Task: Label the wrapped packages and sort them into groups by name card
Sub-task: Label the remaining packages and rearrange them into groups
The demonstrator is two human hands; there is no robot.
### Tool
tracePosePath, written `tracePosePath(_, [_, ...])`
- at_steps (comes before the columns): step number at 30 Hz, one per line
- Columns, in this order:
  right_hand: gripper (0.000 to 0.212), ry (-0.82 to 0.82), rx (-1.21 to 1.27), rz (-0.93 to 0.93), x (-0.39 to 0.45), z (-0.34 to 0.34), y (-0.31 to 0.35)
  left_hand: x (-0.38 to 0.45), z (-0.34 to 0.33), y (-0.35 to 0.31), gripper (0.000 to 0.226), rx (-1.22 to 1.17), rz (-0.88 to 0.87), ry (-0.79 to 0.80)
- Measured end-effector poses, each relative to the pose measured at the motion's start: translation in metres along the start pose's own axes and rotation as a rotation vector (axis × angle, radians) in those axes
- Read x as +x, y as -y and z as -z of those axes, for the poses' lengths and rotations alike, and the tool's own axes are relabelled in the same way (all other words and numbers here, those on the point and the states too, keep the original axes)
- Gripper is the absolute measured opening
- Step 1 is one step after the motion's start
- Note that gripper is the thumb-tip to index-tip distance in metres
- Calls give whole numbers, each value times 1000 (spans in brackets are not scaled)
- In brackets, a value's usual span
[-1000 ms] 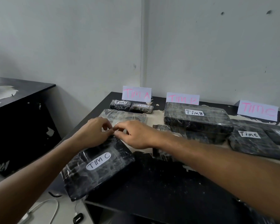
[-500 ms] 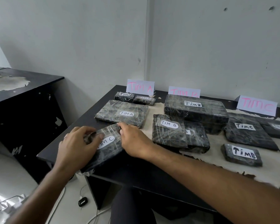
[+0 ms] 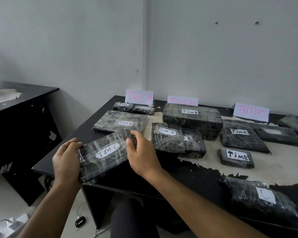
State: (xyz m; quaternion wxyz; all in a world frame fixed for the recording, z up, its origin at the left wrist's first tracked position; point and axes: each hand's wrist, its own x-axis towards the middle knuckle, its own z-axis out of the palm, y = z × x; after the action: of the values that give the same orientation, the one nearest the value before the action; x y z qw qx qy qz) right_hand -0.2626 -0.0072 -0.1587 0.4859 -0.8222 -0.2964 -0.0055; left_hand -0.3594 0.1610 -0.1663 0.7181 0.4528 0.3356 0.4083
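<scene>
The package (image 3: 103,154) marked TIM C has been lifted off the worktop (image 3: 162,170) since a moment ago (its label is already stuck on), so sorting is likely next. It is held tilted at the near left corner, far from the TIM C card (image 3: 251,112). The left hand (image 3: 66,162) is wrapped around its near end, and the right hand (image 3: 141,152) is curled over its far end.

Both arms reaching forward. Left hand (image 3: 65,162) gripping near end of package (image 3: 103,153), fingers curled. Right hand (image 3: 142,152) pinching its far end, thumb on top.
</scene>
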Motion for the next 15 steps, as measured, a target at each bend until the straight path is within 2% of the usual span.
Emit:
tracePosePath(6, [46,-116,68,-1,-16,29,-5,-11,-28,-17,19,13,-59,120])
tracePosePath(15, [64,81,120,-7,-26,60,-4,-7,-45,-47,20,46,-127,183])
